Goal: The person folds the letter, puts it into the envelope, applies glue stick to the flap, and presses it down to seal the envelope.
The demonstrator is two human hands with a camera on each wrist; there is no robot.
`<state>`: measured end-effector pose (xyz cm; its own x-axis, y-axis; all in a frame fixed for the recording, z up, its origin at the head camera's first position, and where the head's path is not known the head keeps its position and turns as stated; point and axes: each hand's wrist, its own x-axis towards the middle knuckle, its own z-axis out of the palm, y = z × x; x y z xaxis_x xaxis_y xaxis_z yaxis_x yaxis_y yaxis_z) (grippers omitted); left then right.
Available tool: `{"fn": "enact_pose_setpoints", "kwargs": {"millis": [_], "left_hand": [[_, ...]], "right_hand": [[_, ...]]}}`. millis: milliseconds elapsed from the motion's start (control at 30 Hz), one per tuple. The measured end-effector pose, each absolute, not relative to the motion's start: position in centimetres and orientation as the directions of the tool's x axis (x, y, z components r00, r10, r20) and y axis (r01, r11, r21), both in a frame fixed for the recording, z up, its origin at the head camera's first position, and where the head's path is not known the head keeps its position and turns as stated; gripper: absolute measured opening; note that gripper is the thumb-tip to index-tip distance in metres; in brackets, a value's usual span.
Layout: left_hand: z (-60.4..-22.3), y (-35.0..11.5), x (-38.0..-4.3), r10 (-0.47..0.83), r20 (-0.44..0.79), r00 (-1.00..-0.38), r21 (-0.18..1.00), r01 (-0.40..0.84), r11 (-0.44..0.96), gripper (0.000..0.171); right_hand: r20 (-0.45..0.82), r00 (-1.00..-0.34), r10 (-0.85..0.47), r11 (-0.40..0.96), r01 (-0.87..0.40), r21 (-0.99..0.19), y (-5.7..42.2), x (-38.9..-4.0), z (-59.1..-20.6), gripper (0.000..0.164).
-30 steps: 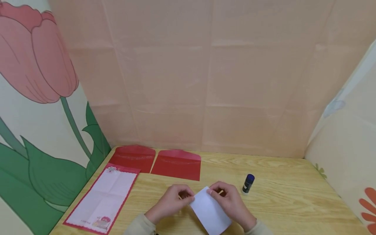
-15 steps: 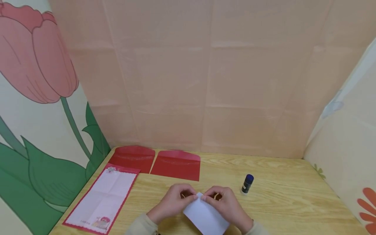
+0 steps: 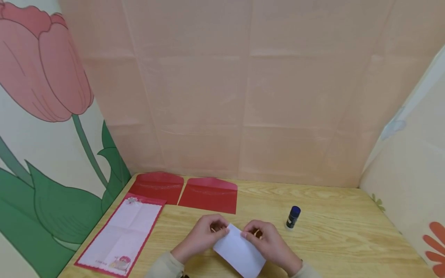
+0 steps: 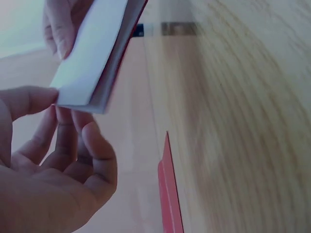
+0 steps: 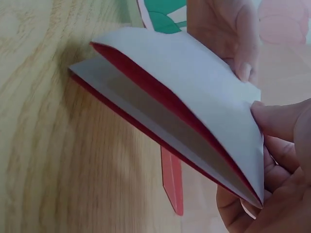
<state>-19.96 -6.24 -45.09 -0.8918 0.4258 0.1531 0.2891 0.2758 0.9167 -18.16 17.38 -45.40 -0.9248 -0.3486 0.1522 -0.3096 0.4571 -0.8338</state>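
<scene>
Both hands hold a folded sheet of paper [image 3: 240, 251], white on the faces that show, with red along its edges. My left hand [image 3: 204, 236] pinches one far corner between thumb and fingers. On the adjoining edge my right hand [image 3: 269, 241] pinches it, thumb on top and fingers beneath. In the right wrist view the folded paper [image 5: 180, 82] gapes, its layers apart at the near side and meeting near the right hand [image 5: 284, 145]. From the left wrist, the left hand [image 4: 63, 160] grips the corner with thumb above and fingers below.
Two red envelopes [image 3: 154, 189] with flaps raised lie at the back left of the wooden table [image 3: 333, 231]. In front of them lies a creased pink-white letter sheet [image 3: 121, 235] with a red border. A blue-capped glue stick [image 3: 293, 217] stands to the right of the hands.
The paper has shifted left and turned slightly. The hands came close together at its corner half a second ago and now stand farther apart, both still pinching it.
</scene>
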Motion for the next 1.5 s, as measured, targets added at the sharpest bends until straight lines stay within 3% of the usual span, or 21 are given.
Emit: {"fn": "enact_pose_setpoints", "kwargs": {"millis": [367, 700, 900, 1133, 1500], "left_hand": [[-44.84, -6.21, -20.05, 0.432, 0.137, -0.891, 0.918, 0.279, 0.283, 0.009], [-44.87, -6.6, -20.39, 0.341, 0.187, -0.921, 0.906, 0.296, 0.301, 0.009], [-45.09, -6.49, -20.39, 0.38, 0.145, -0.913, 0.91, 0.274, 0.31, 0.008], [-44.82, -6.51, -20.08, 0.387, 0.121, -0.914, 0.903, 0.263, 0.339, 0.009], [-45.17, -6.9, -20.44, 0.337, 0.17, -0.926, 0.883, 0.295, 0.364, 0.009]], "right_hand": [[0.151, -0.916, -0.372, 0.457, -0.322, -0.829, 16.98, -18.09, -45.47, 0.013], [0.15, -0.925, -0.349, 0.441, -0.303, -0.845, 17.47, -18.15, -45.72, 0.013], [0.154, -0.914, -0.374, 0.452, -0.325, -0.831, 17.43, -18.18, -45.67, 0.014], [0.151, -0.939, -0.31, 0.494, -0.295, -0.818, 17.21, -18.24, -45.82, 0.02], [0.185, -0.944, -0.274, 0.496, -0.304, -0.813, 17.63, -18.3, -45.99, 0.013]]}}
